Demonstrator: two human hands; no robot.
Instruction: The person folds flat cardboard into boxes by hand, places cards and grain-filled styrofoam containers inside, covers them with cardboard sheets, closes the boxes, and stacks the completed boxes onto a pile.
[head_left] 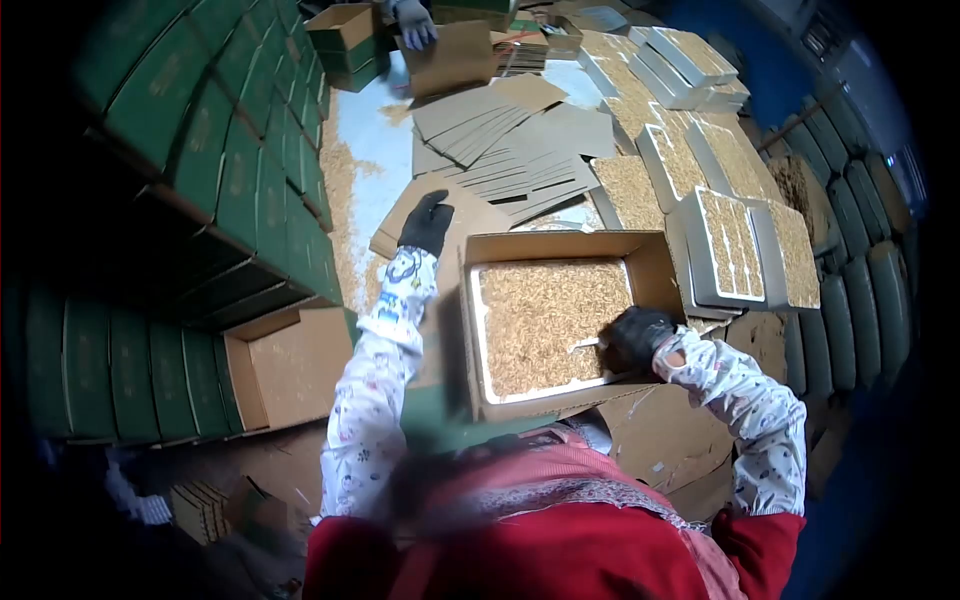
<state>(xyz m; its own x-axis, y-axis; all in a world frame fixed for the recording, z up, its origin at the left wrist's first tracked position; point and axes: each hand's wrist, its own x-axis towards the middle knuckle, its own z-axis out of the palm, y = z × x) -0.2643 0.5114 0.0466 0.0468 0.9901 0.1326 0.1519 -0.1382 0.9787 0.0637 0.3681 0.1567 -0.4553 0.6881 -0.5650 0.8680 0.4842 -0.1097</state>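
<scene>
The filled tray point(483, 340) already sits in the open carton point(655, 268) under the right hand point(640, 338); cardboard point(476, 212) by the left hand point(427, 224) lies unused. I cannot tell either hand's grip.

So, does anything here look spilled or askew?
Yes: loose tan flakes lie scattered on the pale work surface beside the stacked green cardboard boxes, outside any tray. The flat grey cardboard sheets lie unevenly fanned.

Heavy fisheye here — black corners, and the green boxes point(180, 130) bow at the left. Pale surface point(365, 125) is brightest, the open carton point(655, 272) has a shadowed left wall, lower left's murky — blurry smear by the red top point(570, 545).
</scene>
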